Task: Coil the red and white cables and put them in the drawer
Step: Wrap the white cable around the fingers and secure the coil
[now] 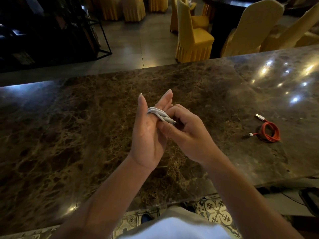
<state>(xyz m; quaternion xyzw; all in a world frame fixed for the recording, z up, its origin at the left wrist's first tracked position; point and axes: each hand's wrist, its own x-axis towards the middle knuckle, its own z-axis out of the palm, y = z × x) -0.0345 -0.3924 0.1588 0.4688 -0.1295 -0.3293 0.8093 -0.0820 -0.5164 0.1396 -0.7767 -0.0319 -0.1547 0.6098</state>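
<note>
The white cable (158,113) is wound in several loops around the straight fingers of my left hand (149,133), which stands upright over the middle of the marble counter. My right hand (185,131) curls its fingers round the cable's free end, whose metal plug shows just beside the loops. The red cable (269,131) lies coiled on the counter to the right, with both white plugs sticking out of the coil. No drawer is in view.
The brown marble counter (86,131) spans the view, its far edge running across the upper half. Yellow-covered chairs (193,35) stand beyond it. A dark metal frame (101,37) stands at the far left. Patterned floor tiles (217,213) show below the near edge.
</note>
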